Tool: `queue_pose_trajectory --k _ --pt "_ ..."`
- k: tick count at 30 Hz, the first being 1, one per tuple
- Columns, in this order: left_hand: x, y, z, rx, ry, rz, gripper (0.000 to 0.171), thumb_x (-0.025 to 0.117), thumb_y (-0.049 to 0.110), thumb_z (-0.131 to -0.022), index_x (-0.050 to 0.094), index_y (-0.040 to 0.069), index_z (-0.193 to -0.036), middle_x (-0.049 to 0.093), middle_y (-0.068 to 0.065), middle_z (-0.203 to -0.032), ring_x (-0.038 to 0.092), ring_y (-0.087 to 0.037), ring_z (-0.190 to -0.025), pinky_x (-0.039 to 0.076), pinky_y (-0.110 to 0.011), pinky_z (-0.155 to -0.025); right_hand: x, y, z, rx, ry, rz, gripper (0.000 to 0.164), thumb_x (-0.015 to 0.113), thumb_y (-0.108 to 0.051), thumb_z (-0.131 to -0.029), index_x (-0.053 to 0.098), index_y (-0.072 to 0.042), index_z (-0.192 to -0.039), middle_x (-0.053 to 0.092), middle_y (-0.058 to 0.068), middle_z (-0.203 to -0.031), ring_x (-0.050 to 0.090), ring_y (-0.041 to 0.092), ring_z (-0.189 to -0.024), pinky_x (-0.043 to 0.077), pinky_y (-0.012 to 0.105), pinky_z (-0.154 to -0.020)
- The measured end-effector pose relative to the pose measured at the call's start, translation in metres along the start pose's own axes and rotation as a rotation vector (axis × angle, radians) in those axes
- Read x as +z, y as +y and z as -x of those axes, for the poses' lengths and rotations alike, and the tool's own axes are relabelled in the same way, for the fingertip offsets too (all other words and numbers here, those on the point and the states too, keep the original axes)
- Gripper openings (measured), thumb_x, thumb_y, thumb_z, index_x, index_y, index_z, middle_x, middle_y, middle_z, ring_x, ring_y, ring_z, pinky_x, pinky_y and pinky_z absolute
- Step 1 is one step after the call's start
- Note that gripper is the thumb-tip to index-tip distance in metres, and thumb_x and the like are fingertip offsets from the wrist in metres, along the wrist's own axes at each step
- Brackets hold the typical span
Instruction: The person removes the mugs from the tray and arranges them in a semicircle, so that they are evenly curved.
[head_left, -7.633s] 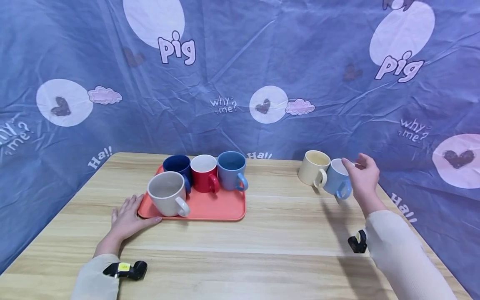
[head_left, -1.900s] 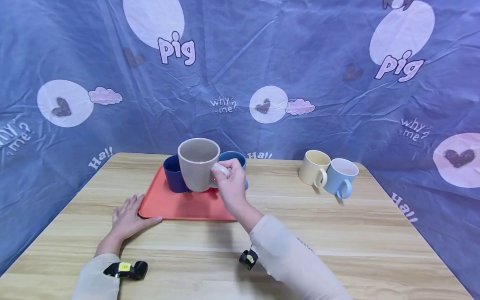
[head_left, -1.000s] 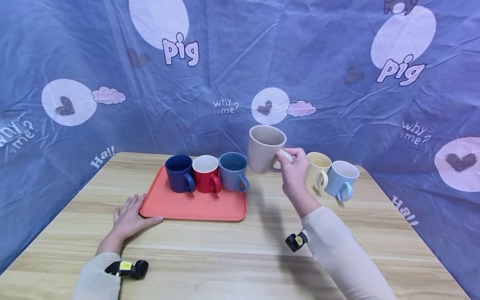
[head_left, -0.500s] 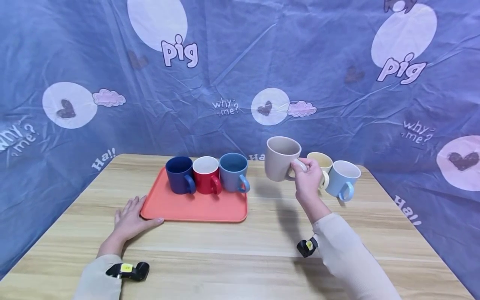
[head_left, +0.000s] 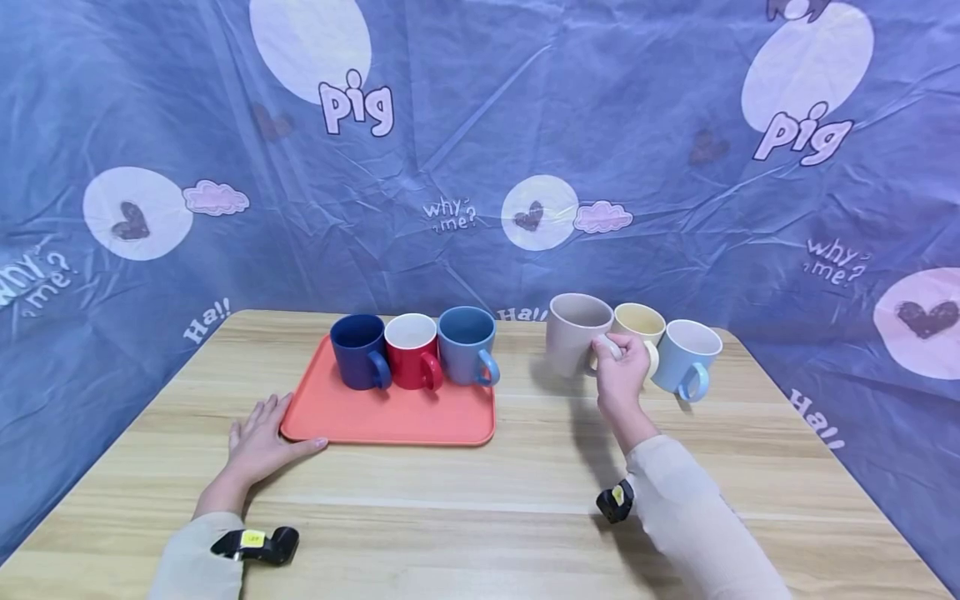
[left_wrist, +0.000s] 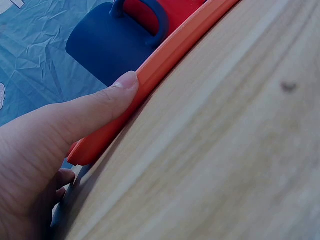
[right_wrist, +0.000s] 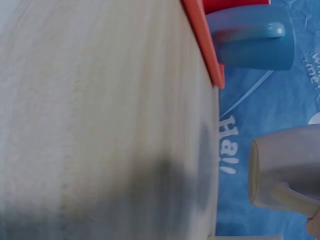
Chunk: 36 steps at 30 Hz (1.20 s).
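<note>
My right hand (head_left: 624,375) grips the handle of a grey mug (head_left: 576,333), held upright just left of a cream mug (head_left: 637,321). In the right wrist view a gap shows between the grey mug's base (right_wrist: 254,172) and the table. A light blue mug (head_left: 678,358) stands to the right of the cream one. My left hand (head_left: 258,446) rests at the front left corner of a coral tray (head_left: 390,421), thumb along its front rim. On the tray's back half stand a navy mug (head_left: 356,354), a red mug (head_left: 408,362) and a medium blue mug (head_left: 461,346).
A wooden table (head_left: 420,517) carries everything. Behind it hangs a blue printed cloth (head_left: 442,150), right at the table's far edge. All the standing mugs have their handles toward the front right.
My right hand has taken the grey mug from the tray's front left, carried it right, then lowered it beside the cream mug. The left hand has stayed at the tray's corner.
</note>
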<state>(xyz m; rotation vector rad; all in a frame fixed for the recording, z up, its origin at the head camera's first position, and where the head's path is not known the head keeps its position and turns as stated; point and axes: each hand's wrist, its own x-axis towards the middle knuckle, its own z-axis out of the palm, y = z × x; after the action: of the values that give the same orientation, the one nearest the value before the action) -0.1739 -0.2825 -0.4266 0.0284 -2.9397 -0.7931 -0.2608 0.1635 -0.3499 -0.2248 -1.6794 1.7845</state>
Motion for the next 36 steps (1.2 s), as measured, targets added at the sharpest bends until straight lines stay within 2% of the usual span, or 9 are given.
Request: queue_pose_trajectory --k 3,8,19,29,36 --pt "0.000 0.000 0.000 -0.001 0.001 -0.002 0.105 0.061 0.061 -0.064 0.019 -0.004 -0.134 0.012 -0.033 -0.134 0.002 -0.045 -0.123 -0.010 -0.061 -0.089 -0.001 0.007 -0.001 0.004 0.016 0.033 0.012 0.057 0.012 -0.073 0.049 0.008 -0.081 0.049 0.006 -0.076 0.049 0.009 -0.069 0.042 0.017 -0.063" --pt "0.000 0.000 0.000 0.002 0.003 -0.006 0.105 0.061 0.061 -0.064 0.018 -0.004 -0.134 0.012 -0.033 -0.134 0.003 -0.045 -0.123 -0.009 -0.061 -0.089 -0.002 0.017 -0.004 0.020 0.037 0.055 0.012 0.057 0.011 -0.073 0.049 0.004 -0.080 0.049 0.007 -0.078 0.049 0.012 -0.073 0.043 0.018 -0.065" --pt "0.001 0.000 0.000 -0.004 0.000 -0.002 0.105 0.061 0.061 -0.064 0.018 -0.004 -0.134 0.011 -0.033 -0.134 0.002 -0.045 -0.123 -0.009 -0.061 -0.089 -0.005 0.034 -0.007 0.066 0.027 0.092 0.012 0.057 0.008 -0.075 0.048 0.006 -0.083 0.049 0.010 -0.085 0.049 0.017 -0.080 0.045 0.026 -0.073" --pt "0.001 -0.001 -0.001 0.000 0.004 -0.002 0.105 0.061 0.061 -0.064 0.018 -0.004 -0.134 0.011 -0.032 -0.134 0.002 -0.045 -0.123 -0.009 -0.061 -0.089 -0.003 0.041 -0.009 0.011 0.050 0.106 0.017 0.059 0.008 -0.074 0.049 0.012 -0.086 0.051 0.015 -0.085 0.049 0.016 -0.079 0.044 0.027 -0.075" --pt "-0.001 0.001 0.000 0.000 0.003 0.000 0.105 0.062 0.061 -0.064 0.019 -0.005 -0.134 0.012 -0.033 -0.134 0.003 -0.045 -0.123 -0.009 -0.061 -0.089 0.001 0.045 -0.012 -0.009 0.064 0.076 0.015 0.058 0.009 -0.074 0.047 0.010 -0.085 0.051 0.014 -0.085 0.049 0.013 -0.077 0.044 0.023 -0.072"
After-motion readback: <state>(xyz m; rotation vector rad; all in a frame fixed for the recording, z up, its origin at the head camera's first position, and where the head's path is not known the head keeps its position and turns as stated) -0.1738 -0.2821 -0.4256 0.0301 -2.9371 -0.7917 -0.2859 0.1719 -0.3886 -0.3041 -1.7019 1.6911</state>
